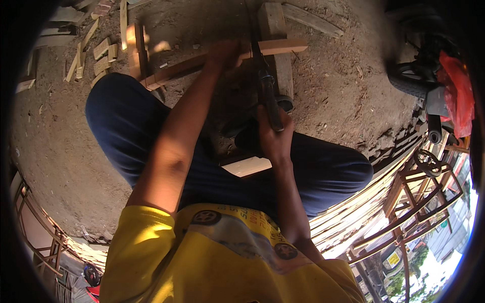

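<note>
A long piece of wood [285, 46] lies crosswise in front of me over a thick wooden beam [284, 73]. My left hand [225, 54] is closed around the long piece, left of the beam, partly in shadow. In my right hand [275, 129] is the dark handle of a handsaw [270, 96], gripped between my knees. The saw's narrow dark blade points away from me and crosses the long piece close to the beam. How deep the blade sits in the wood cannot be made out.
Wood offcuts [102, 56] lie scattered on the dirt floor [333, 76] at far left. A loose plank [313, 19] lies beyond the beam. A tyre [406, 81] and a red plastic bag [455, 96] are at right, above stacked wood strips [348, 217] and a wooden frame [404, 197].
</note>
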Demonstrator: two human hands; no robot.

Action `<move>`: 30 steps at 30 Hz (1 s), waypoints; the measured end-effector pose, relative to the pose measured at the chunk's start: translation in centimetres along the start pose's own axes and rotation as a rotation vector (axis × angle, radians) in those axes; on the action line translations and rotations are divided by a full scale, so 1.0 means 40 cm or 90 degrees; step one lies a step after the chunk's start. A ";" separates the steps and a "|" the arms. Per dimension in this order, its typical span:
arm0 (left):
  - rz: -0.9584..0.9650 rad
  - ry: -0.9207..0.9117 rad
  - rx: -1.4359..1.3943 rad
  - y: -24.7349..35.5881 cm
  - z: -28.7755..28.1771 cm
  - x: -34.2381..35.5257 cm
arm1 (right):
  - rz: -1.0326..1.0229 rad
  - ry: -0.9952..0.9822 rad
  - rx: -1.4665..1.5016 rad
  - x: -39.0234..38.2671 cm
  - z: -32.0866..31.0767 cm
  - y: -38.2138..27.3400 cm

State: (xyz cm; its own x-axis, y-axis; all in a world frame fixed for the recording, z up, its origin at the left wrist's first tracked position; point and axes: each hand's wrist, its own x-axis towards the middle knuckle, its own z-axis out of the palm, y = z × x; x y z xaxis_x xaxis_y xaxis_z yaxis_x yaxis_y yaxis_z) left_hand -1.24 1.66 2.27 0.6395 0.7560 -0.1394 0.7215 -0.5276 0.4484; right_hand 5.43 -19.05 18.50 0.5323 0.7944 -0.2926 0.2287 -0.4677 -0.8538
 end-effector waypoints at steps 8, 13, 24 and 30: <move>-0.011 -0.030 0.011 0.008 -0.013 -0.002 | -0.006 0.021 -0.033 -0.160 -0.026 -0.003; 0.022 0.065 -0.061 -0.005 0.035 -0.016 | -0.008 -0.010 -0.053 -0.042 0.006 -0.024; -0.005 -0.057 -0.056 0.009 -0.007 0.005 | 0.094 -0.067 -0.034 -0.228 -0.080 -0.062; 0.016 -0.007 0.010 -0.010 0.000 0.010 | 0.099 -0.055 -0.057 -0.258 -0.155 -0.037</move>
State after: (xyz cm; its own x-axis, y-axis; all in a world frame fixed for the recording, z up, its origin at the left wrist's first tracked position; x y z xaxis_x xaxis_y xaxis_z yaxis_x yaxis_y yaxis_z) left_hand -1.29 2.18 2.03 0.6606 0.7380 -0.1379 0.7090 -0.5528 0.4380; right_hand 4.64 -28.97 25.44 0.4963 0.7383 -0.4567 0.2222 -0.6166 -0.7553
